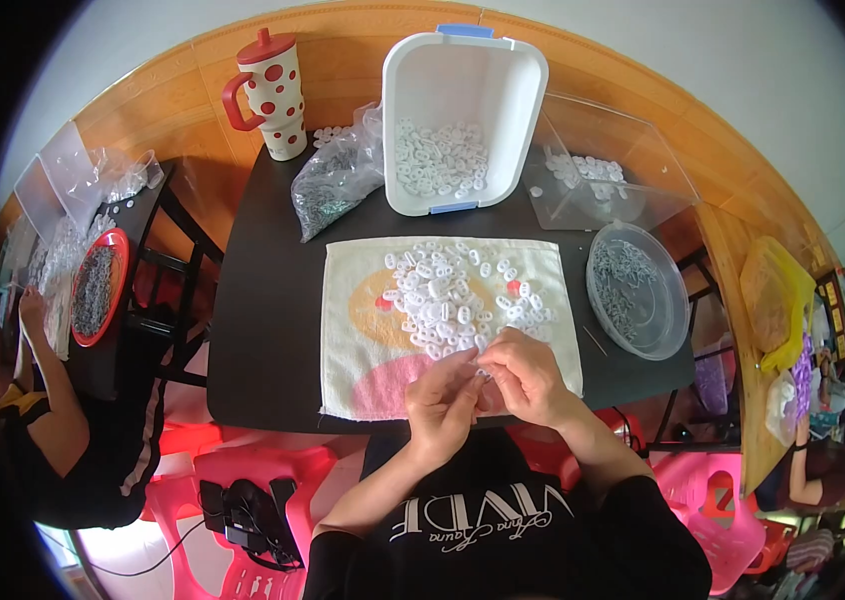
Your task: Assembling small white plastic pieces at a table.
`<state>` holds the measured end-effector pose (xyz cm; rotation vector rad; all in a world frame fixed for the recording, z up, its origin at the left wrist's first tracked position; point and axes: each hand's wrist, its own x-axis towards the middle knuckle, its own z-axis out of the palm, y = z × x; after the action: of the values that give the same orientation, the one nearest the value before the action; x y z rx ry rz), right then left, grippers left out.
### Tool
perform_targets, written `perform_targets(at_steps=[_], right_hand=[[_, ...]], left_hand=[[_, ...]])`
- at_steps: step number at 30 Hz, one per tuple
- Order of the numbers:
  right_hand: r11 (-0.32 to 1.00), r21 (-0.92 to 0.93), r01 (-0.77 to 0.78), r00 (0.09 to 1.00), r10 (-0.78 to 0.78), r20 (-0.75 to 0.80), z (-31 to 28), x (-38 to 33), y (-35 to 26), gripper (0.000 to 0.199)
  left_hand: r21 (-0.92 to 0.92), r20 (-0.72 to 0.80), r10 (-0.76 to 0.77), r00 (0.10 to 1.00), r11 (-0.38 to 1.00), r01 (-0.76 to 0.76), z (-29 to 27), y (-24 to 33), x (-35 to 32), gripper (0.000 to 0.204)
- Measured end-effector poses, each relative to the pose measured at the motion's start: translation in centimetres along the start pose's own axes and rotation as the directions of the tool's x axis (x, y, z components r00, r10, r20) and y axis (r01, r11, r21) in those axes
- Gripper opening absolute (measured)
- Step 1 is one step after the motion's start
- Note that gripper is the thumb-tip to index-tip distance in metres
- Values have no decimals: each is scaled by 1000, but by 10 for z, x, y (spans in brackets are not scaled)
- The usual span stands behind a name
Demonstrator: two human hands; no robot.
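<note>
My left hand [443, 402] and my right hand [527, 378] meet over the near edge of a printed towel [345, 330]. Both have their fingers closed in a pinch. A bit of a small white plastic piece [485, 374] shows between the fingertips, mostly covered by my left hand. Whatever my right fingers grip is too small to make out. Just beyond my hands lies a heap of small white oval plastic pieces with holes [438, 300]. A few more of them lie scattered to its right on the towel.
Behind the towel stands a white bin [533, 125] with white pieces inside. Around it are a bag of small metal parts [335, 185], a spotted tumbler [278, 105] and a clear box [658, 160]. A round clear tub [661, 320] holds metal parts. Another person [58, 430] sits at left.
</note>
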<state>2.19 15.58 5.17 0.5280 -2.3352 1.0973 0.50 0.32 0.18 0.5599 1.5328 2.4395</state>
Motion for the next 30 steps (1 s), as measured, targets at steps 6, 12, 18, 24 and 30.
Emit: perform_targets(at_steps=[6,12,18,24,30], right_hand=[[1000,1,12,998,-12,63,-4,3,1,20],[961,166,-222,975,221,26,-9,-6,5,22],[973,180,-147,989,151,-6,-7,-3,-3,25],[996,66,-64,995,59,83,-7,2,-1,28],[999,48,-5,998,1,70,-6,4,-1,24]], left_hand=[[17,16,-6,1000,1000,6,0,1,0,36],[-10,41,-37,999,999,37,0,3,1,37],[-58,35,-53,998,997,55,1,3,2,37],[-21,43,-35,998,999,36,-2,0,1,36],[-15,100,-28,995,999,30,-2,4,0,34]])
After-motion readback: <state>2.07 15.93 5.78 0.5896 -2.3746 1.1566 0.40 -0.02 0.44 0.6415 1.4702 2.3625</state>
